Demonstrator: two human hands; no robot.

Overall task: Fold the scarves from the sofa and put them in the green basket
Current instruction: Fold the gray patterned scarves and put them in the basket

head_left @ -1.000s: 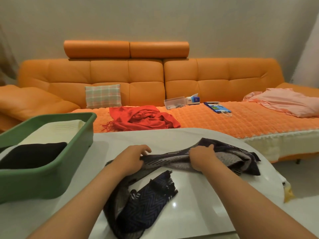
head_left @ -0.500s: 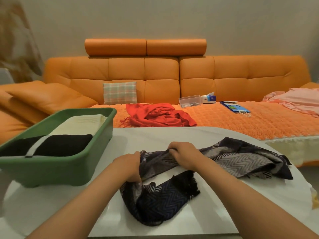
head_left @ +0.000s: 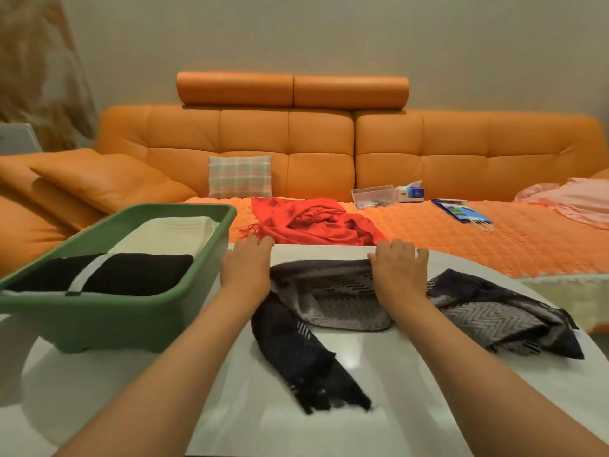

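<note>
On the white counter (head_left: 412,390), the nearest item is the fringed end of the dark scarf (head_left: 333,301), which runs diagonally from the near centre up toward the hands. The middle section of this scarf lies flat between the two hands, showing a grey zigzag weave. The remainder lies bunched to the right of the right wrist. The left hand (head_left: 245,270) lies palm down at the left edge of the flat section, just beside the basket wall. Its fingers point toward the far edge of the counter. The right hand (head_left: 400,275) lies palm down on the right part of the flat section, with the thumb on the far fold. The fingertips of both hands are hidden behind the knuckles, so it cannot be determined whether either grip is closed on the cloth or merely pressing it. The green basket (head_left: 115,321) stands on the counter to the left of the left forearm. It contains a black folded cloth (head_left: 131,273) at the near end and a cream folded cloth (head_left: 171,235) at the far end. Beyond the counter, a red scarf (head_left: 316,222) lies crumpled on the seat of the orange sofa (head_left: 319,150), opposite the gap between the hands. Further back on the seat are a plaid cushion (head_left: 240,176), a clear box (head_left: 374,196), a tissue box (head_left: 412,192), a blue bag (head_left: 461,214) and a pink cloth (head_left: 576,202).
</note>
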